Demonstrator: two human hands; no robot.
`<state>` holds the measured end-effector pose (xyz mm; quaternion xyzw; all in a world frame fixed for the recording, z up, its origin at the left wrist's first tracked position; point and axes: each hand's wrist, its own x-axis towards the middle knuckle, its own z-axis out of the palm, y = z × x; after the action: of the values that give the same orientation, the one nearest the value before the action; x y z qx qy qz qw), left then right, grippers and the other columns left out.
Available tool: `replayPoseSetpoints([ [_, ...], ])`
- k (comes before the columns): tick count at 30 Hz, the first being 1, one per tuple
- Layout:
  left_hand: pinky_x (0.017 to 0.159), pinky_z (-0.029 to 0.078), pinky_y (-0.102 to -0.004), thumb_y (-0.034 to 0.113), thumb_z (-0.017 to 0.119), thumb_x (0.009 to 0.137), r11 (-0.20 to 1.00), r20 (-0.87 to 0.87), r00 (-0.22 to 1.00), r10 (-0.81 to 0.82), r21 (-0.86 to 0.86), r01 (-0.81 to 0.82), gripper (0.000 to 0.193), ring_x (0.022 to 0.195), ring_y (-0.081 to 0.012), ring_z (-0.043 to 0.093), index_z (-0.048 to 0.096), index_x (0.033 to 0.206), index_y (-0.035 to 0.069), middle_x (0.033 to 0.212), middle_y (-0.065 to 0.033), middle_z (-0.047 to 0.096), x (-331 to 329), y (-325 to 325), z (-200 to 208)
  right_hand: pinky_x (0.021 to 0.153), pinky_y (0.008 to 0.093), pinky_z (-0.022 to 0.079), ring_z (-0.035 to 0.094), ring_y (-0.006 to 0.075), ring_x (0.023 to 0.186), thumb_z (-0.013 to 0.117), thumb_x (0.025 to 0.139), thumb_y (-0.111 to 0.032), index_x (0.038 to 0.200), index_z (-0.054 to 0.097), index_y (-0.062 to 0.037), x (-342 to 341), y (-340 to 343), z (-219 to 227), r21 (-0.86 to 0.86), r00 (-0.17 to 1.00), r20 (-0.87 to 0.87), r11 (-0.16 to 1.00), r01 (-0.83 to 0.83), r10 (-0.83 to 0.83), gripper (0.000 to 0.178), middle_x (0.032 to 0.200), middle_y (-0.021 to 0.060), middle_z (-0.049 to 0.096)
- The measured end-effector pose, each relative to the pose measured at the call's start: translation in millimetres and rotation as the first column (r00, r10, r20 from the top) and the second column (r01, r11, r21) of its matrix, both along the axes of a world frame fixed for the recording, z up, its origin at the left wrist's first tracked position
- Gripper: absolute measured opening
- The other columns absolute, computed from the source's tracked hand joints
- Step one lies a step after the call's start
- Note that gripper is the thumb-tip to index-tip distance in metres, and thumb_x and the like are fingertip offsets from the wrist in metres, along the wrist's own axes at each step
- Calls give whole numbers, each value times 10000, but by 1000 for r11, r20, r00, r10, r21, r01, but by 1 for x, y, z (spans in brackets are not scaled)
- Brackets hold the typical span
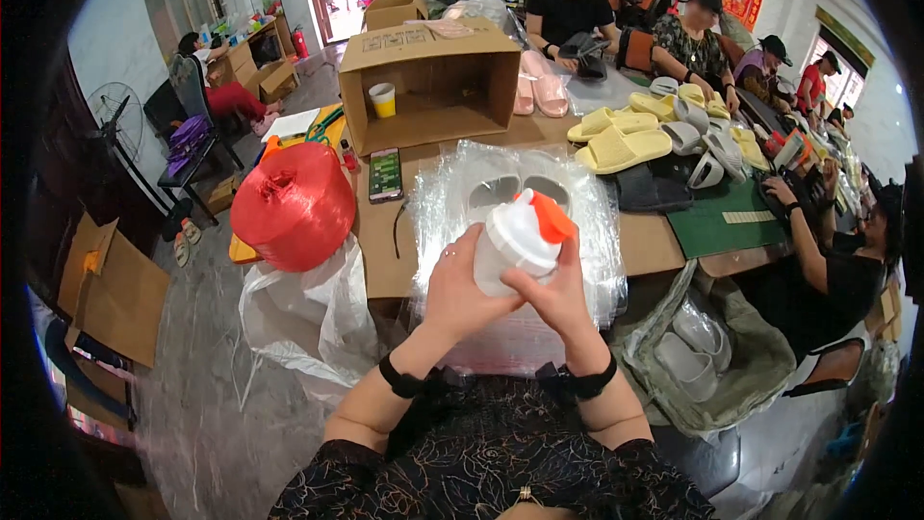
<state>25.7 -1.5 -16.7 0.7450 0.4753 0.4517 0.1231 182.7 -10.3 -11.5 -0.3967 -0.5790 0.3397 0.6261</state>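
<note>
Between both hands I hold a white plastic water bottle with an orange flip cap, tilted above the table edge. My left hand wraps round its near left side. My right hand grips the right side, thumb across the front and fingers up beside the orange cap. Beneath the bottle lies a stack of clear plastic bags. A pair of grey slippers shows at the stack's far part, partly hidden by the bottle.
Left of the bags are a phone and a big roll of red plastic twine. An open cardboard box holding a yellow-white cup stands behind. Yellow slippers pile up rightward; a sack holds grey slippers. Co-workers sit along the right.
</note>
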Motion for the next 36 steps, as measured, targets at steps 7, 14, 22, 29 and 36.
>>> replayPoseSetpoints([
  [7, 1096, 393, -362, 220, 955, 598, 566, 536, 689, -488, -406, 717, 1107, 1293, -199, 504, 359, 1508, 18, 1393, -98, 546, -19, -8, 9, 1151, 400, 332, 365, 269, 1438, 817, 680, -629, 1578, 173, -37, 34, 1, 12, 85, 852, -264, 891, -446, 452, 1254, 1538, 189, 385],
  [14, 1033, 455, -378, 258, 945, 598, 801, 391, 853, -345, -350, 485, 1037, 1214, -231, 579, 411, 1453, 14, 1312, -129, 600, -11, -17, 12, 1116, 387, 366, 477, 260, 1321, 884, 681, -317, 1505, 302, -27, 34, -28, 18, -58, 958, -170, 968, -245, 232, 1050, 1397, 151, 500],
  [22, 1081, 407, -365, 194, 922, 622, 532, 717, 593, -367, -361, 766, 1043, 1284, -205, 518, 373, 1493, 31, 1384, -84, 549, -25, -10, 14, 1122, 404, 330, 460, 265, 1328, 859, 713, -444, 1497, 344, -19, 34, -24, 20, 150, 924, -239, 952, -267, 297, 1029, 1390, 143, 507],
  [29, 1011, 467, -376, 286, 924, 628, 996, -28, 998, -61, -69, 59, 944, 1212, -233, 583, 455, 1401, 14, 1246, -120, 631, 0, -23, 18, 1038, 384, 431, 527, 247, 1231, 928, 633, -212, 1378, 427, 5, 25, -36, 25, -86, 981, 196, 996, 8, 9, 923, 1337, 144, 531],
  [36, 1092, 399, -366, 250, 929, 635, 277, 763, 470, -444, -382, 882, 1019, 1280, -206, 508, 397, 1471, 12, 1376, -105, 550, -26, -14, 15, 1148, 428, 321, 426, 280, 1381, 849, 661, -497, 1548, 266, -15, 31, -35, 31, 51, 872, -311, 923, -382, 378, 1166, 1501, 150, 413],
])
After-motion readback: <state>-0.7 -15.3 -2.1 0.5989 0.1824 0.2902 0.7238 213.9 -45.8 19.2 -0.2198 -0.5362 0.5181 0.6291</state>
